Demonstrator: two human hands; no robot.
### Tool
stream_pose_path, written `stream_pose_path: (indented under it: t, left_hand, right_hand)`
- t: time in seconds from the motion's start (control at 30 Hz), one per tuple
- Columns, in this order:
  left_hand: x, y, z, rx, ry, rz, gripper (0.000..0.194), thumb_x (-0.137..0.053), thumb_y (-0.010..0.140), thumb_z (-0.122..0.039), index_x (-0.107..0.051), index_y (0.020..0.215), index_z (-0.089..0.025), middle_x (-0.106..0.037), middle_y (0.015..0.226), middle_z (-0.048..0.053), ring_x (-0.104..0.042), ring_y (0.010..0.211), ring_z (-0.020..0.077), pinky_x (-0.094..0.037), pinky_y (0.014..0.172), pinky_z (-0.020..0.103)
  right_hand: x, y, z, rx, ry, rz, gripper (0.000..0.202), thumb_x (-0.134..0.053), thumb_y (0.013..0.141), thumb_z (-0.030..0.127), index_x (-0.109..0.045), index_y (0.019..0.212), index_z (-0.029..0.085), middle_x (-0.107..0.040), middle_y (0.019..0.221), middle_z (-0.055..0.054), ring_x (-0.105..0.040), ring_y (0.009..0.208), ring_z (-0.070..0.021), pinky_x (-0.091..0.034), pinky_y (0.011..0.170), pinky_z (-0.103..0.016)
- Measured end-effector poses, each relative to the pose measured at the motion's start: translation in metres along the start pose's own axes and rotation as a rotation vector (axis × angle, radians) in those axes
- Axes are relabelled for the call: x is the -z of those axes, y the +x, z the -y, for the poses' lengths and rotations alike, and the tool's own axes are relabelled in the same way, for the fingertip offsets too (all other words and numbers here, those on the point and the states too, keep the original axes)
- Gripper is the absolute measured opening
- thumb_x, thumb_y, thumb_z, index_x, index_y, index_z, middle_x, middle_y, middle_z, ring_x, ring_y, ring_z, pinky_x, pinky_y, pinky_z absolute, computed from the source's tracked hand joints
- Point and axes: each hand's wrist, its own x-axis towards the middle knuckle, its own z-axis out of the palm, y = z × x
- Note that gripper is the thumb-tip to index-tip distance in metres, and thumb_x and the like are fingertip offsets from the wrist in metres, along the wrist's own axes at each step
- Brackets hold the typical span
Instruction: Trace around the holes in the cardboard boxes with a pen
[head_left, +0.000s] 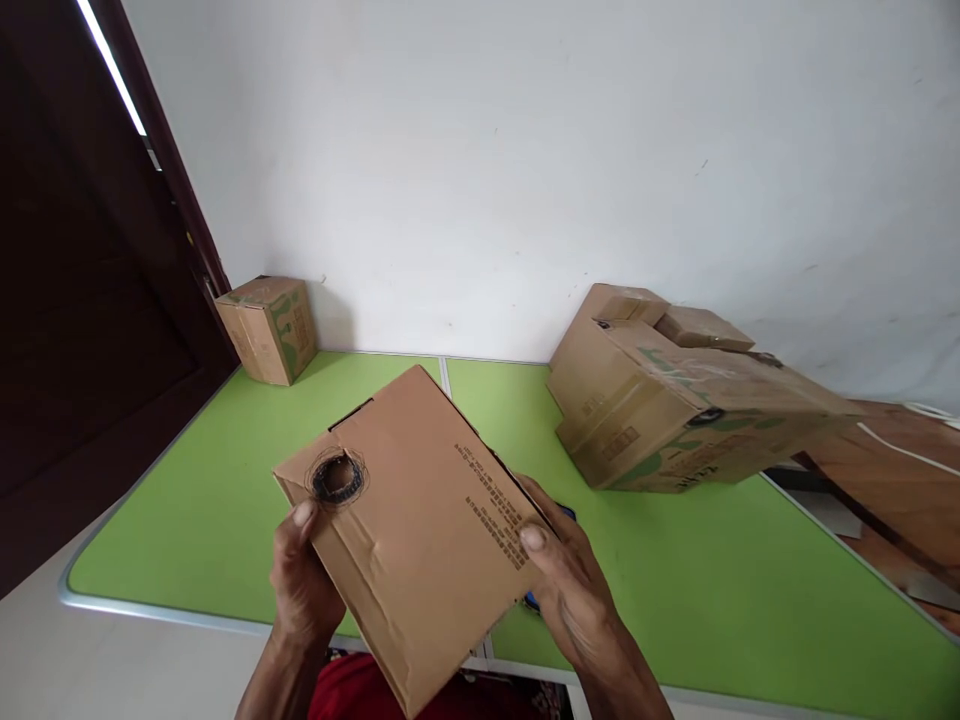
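A flat brown cardboard box (427,530) is held tilted above the green table, between my two hands. Near its left corner is a round hole ringed with black scribbled lines; printed text runs along its right part. My left hand (304,575) grips the left edge, thumb just below the hole. My right hand (566,570) holds the right edge, thumb on top beside the print and fingers behind. Part of a blue object (531,601) shows on the table by my right hand, mostly hidden.
The green table (675,600) stands against a white wall. A small carton (270,330) sits at its back left. Several larger cartons (637,410) are grouped at the back right. A wooden surface with white cable lies right; a dark door is left.
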Motion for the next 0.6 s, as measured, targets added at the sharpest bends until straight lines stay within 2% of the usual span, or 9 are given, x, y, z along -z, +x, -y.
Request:
stream_pose_path:
  t: [0.07, 0.13, 0.2, 0.27, 0.33, 0.4, 0.47, 0.53, 0.6]
  left_hand:
    - [0.0, 0.005, 0.0, 0.037, 0.057, 0.008, 0.051, -0.104, 0.058, -0.064, -0.088, 0.084, -0.023, -0.087, 0.087, 0.005, -0.082, 0.082, 0.031, -0.071, 0.087, 0.044]
    - [0.002, 0.01, 0.005, 0.084, 0.099, 0.077, 0.056, -0.097, 0.073, -0.069, -0.09, 0.103, -0.023, -0.089, 0.11, 0.009, -0.082, 0.113, 0.0371, -0.067, 0.103, 0.046]
    - [0.006, 0.012, 0.012, 0.095, 0.16, 0.111, 0.069, -0.089, 0.084, -0.075, -0.085, 0.13, -0.023, -0.082, 0.143, 0.013, -0.07, 0.143, 0.0403, -0.059, 0.118, 0.049]
    - [0.009, 0.009, 0.019, 0.087, 0.24, 0.126, 0.091, -0.084, 0.086, -0.081, -0.069, 0.156, -0.026, -0.065, 0.167, 0.017, -0.059, 0.157, 0.0413, -0.051, 0.127, 0.054]
    - [0.008, 0.002, 0.022, 0.078, 0.291, 0.231, 0.105, -0.082, 0.086, -0.085, -0.053, 0.17, -0.029, -0.054, 0.176, 0.019, -0.055, 0.16, 0.0425, -0.048, 0.129, 0.059]
    - [0.001, -0.008, 0.02, 0.077, 0.25, 0.409, 0.105, -0.084, 0.087, -0.082, -0.053, 0.171, -0.027, -0.056, 0.175, 0.021, -0.055, 0.16, 0.0441, -0.047, 0.13, 0.061]
    - [-0.009, -0.014, 0.014, 0.1, 0.159, 0.488, 0.092, -0.086, 0.089, -0.077, -0.065, 0.162, -0.024, -0.067, 0.164, 0.021, -0.061, 0.155, 0.0441, -0.05, 0.128, 0.059]
    - [-0.017, -0.016, 0.006, 0.121, 0.082, 0.408, 0.074, -0.088, 0.092, -0.07, -0.075, 0.149, -0.024, -0.078, 0.148, 0.017, -0.069, 0.146, 0.039, -0.055, 0.125, 0.053]
    - [-0.021, -0.013, -0.002, 0.114, 0.068, 0.3, 0.061, -0.094, 0.088, -0.064, -0.082, 0.133, -0.024, -0.084, 0.133, 0.012, -0.077, 0.133, 0.0322, -0.06, 0.119, 0.045]
  right_hand:
    - [-0.007, -0.002, 0.005, 0.017, -0.012, -0.073, 0.059, -0.082, 0.095, 0.067, -0.078, 0.143, 0.033, -0.084, 0.137, -0.013, -0.083, 0.122, -0.0382, -0.072, 0.099, -0.051]
    - [-0.014, -0.005, 0.008, 0.118, -0.117, -0.197, 0.061, -0.084, 0.095, 0.064, -0.076, 0.146, 0.031, -0.082, 0.141, -0.014, -0.082, 0.124, -0.0377, -0.073, 0.095, -0.047]
    - [-0.023, -0.008, 0.01, 0.32, -0.342, -0.346, 0.066, -0.087, 0.095, 0.054, -0.07, 0.153, 0.03, -0.078, 0.147, -0.016, -0.08, 0.127, -0.0381, -0.073, 0.094, -0.047]
    - [-0.034, -0.01, 0.012, 0.598, -0.622, -0.439, 0.08, -0.091, 0.092, 0.038, -0.06, 0.166, 0.029, -0.075, 0.149, -0.018, -0.078, 0.129, -0.0391, -0.073, 0.099, -0.051]
    - [-0.044, -0.01, 0.012, 0.864, -0.846, -0.395, 0.101, -0.093, 0.088, 0.021, -0.045, 0.177, 0.027, -0.076, 0.146, -0.019, -0.076, 0.131, -0.0396, -0.072, 0.104, -0.055]
    - [-0.05, -0.01, 0.012, 1.053, -0.973, -0.264, 0.111, -0.089, 0.088, 0.007, -0.033, 0.183, 0.019, -0.079, 0.143, -0.021, -0.075, 0.137, -0.0386, -0.071, 0.11, -0.056]
    - [-0.051, -0.01, 0.011, 1.159, -1.058, -0.151, 0.096, -0.082, 0.091, -0.001, -0.041, 0.178, 0.012, -0.082, 0.142, -0.021, -0.071, 0.146, -0.0363, -0.069, 0.116, -0.056]
    - [-0.049, -0.011, 0.011, 1.246, -1.152, -0.091, 0.065, -0.076, 0.097, -0.003, -0.063, 0.158, 0.014, -0.084, 0.14, -0.016, -0.07, 0.15, -0.0333, -0.066, 0.121, -0.055]
    - [-0.046, -0.014, 0.013, 1.326, -1.237, -0.071, 0.035, -0.075, 0.102, 0.003, -0.075, 0.132, 0.019, -0.087, 0.136, -0.01, -0.076, 0.142, -0.0309, -0.067, 0.121, -0.052]
